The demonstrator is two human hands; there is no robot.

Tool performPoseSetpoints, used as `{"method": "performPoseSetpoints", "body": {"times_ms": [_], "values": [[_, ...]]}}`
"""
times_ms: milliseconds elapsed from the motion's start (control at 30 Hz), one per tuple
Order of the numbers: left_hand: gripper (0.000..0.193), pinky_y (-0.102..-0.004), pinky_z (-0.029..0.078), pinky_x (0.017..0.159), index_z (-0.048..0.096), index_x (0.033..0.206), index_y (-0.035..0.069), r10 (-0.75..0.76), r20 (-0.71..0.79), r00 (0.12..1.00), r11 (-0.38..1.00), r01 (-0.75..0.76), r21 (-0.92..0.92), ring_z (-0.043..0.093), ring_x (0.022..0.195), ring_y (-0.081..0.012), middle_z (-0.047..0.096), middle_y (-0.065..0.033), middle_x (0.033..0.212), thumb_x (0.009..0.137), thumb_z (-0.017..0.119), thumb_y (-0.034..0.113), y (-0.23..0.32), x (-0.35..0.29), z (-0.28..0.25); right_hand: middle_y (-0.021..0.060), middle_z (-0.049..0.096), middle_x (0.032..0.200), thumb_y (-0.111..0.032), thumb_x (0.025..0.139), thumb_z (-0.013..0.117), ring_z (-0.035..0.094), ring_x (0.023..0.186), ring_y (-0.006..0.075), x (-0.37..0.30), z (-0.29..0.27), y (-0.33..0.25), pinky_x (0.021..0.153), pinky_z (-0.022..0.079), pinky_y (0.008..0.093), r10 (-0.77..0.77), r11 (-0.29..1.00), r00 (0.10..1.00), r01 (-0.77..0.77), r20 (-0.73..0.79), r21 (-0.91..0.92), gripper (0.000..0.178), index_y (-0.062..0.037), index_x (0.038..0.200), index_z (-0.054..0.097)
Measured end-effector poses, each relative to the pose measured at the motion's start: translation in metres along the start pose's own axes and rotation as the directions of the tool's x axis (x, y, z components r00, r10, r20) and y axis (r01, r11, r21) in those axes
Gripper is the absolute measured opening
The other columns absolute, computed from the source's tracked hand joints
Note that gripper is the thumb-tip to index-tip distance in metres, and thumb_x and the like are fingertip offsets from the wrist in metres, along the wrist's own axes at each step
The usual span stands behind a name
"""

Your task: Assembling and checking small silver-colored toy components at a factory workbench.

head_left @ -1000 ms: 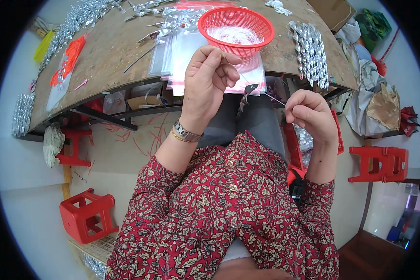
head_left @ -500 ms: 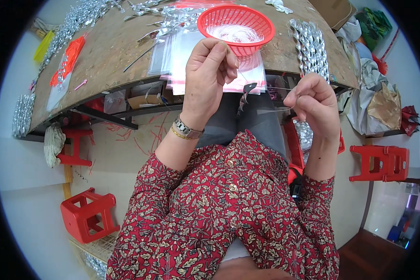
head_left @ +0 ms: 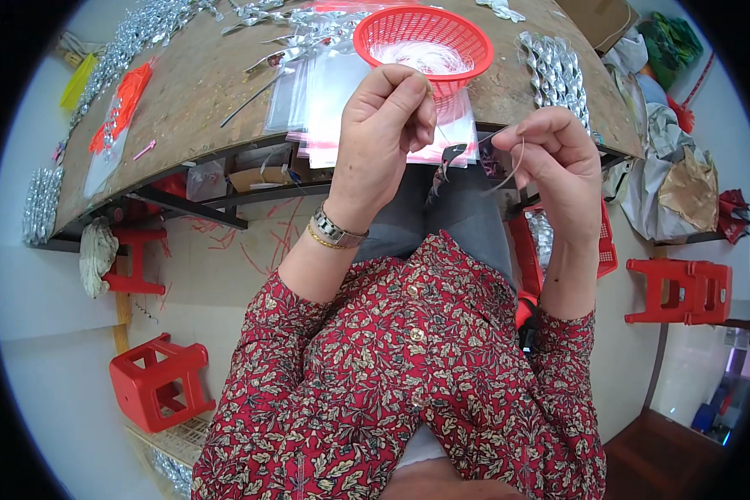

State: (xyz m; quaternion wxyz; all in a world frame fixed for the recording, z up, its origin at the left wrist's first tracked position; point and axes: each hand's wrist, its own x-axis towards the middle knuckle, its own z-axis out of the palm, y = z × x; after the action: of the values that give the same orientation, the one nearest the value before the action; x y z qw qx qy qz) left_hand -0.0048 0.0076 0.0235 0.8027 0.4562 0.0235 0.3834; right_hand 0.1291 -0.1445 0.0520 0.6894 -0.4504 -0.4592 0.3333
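Observation:
My left hand, raised in front of the table edge, is closed in a pinch on a thin thread. Thumb and fingers of my right hand pinch the same thread further right, and a pale loose end curls down beside them. Between the hands a dark, shiny twisted strip hangs from the thread above my lap. Just beyond my left hand stands a red plastic basket with a tangle of white threads in it. Beneath it lie clear plastic bags.
Silver twisted strips lie on the right of the wooden table, with more silver garland at its far left. An orange-red bag rests at left. Red stools stand on the floor. A red crate sits beside my right forearm.
My right hand has moved slightly up and left, closer to the strip. My left hand has shifted a little right and up. The thread's loose end now curls beside my right hand.

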Motion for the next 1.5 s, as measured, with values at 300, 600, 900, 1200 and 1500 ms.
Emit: {"method": "performPoseSetpoints", "body": {"times_ms": [300,600,900,1200,1500], "values": [[0.009,-0.0212,0.034,0.05,0.055,0.094,0.004,-0.009,0.024,1.0,1.0,0.008,0.026,0.045,0.057,-0.0086,0.052,-0.0015,0.069,0.095,0.05,0.012,0.005,-0.001,0.007,0.0069,0.067,0.084,0.002,0.085,0.059,0.053,0.064,0.0035,0.005,0.005,-0.005,0.057,0.041,0.0165,-0.147,0.968,0.977,0.111,-0.151,-0.224,0.005,-0.0004,0.089,0.06],[0.01,-0.0192,0.035,0.05,0.056,0.1,0.004,-0.048,0.046,0.998,0.998,0.046,0.049,0.045,0.056,-0.0066,0.052,0.0,0.067,0.093,0.052,0.01,0.006,0.001,0.012,0.007,0.066,0.085,-0.002,0.087,0.06,0.053,0.066,0.0045,0.011,0.01,-0.007,0.061,0.043,0.0166,-0.099,0.988,0.979,0.119,-0.18,0.103,0.006,-0.0004,0.093,0.06],[0.017,-0.0164,0.035,0.047,0.055,0.108,0.006,-0.037,0.085,0.996,0.995,0.029,0.098,0.047,0.054,-0.0041,0.053,0.002,0.066,0.091,0.055,0.012,0.014,0.003,0.02,0.0082,0.061,0.089,0.0,0.088,0.055,0.055,0.073,0.0096,0.016,0.019,-0.007,0.068,0.045,0.021,-0.077,0.997,0.98,0.076,-0.184,-0.012,0.015,0.0015,0.103,0.058],[0.022,-0.0179,0.035,0.048,0.051,0.112,0.002,-0.03,0.118,0.993,0.983,0.008,0.183,0.046,0.055,-0.0059,0.051,-0.0001,0.066,0.092,0.053,0.01,0.022,0.0,0.029,0.0074,0.065,0.089,0.0,0.086,0.058,0.057,0.073,0.0089,0.017,0.029,-0.004,0.068,0.046,0.0194,-0.036,0.992,0.984,0.013,-0.173,-0.128,0.023,0.0032,0.109,0.06],[0.023,-0.0159,0.035,0.048,0.051,0.114,0.003,0.001,0.155,0.988,0.962,-0.044,0.271,0.047,0.057,-0.004,0.054,0.0004,0.07,0.092,0.054,0.009,0.021,-0.004,0.032,0.0018,0.065,0.08,-0.006,0.085,0.063,0.058,0.07,0.0055,0.019,0.03,-0.005,0.064,0.046,0.0185,-0.042,0.987,0.988,0.018,-0.146,-0.157,0.013,0.0,0.097,0.065]]}}
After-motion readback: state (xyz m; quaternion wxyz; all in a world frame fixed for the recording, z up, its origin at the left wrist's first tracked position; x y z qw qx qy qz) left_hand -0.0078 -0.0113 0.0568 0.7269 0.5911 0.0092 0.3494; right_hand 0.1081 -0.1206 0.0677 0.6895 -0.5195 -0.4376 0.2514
